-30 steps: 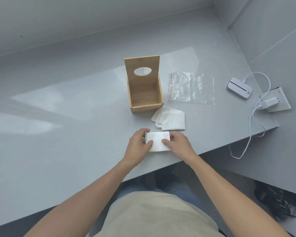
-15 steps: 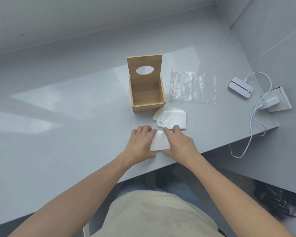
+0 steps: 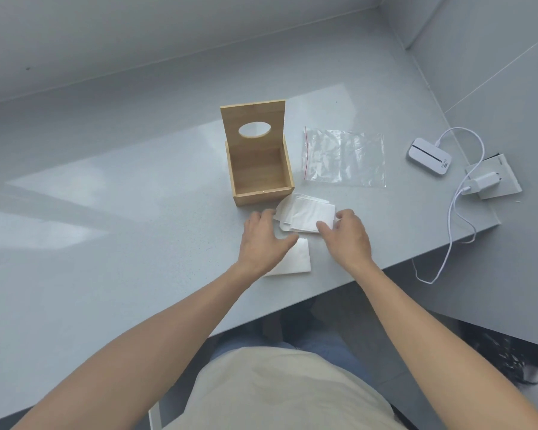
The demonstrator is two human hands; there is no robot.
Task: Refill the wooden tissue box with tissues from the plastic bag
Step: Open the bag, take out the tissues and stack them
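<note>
1. Grey and smooth, the table (image 3: 112, 218) fills most of the room; grey walls stand behind it and to one side.
2. Both bare hands reach over the table; the left hand (image 3: 263, 240) has its fingers spread apart and holds nothing; its fingertips touch the left edge of a loose pile of tissues (image 3: 305, 215).
3. The right hand (image 3: 347, 235) is curled loosely, with thumb and fingers a little apart, at the right edge of that same pile; I cannot tell if it pinches a tissue yet.
4. Under the left hand, on the side near the person, lies one folded tissue (image 3: 295, 259) flat on the table; the palm hides part of it.
5. Just past the fingertips stands the wooden tissue box (image 3: 260, 172); its lid (image 3: 253, 125), with an oval hole, stands straight up at the back; the inside of the box looks bare.
6. Past the right hand lies the plastic bag (image 3: 343, 156), flat and see-through, beside the box.
7. Far off to the right of the right hand sit a small white device (image 3: 429, 156), a white cable (image 3: 454, 209) and a white plug (image 3: 482, 183).
</note>
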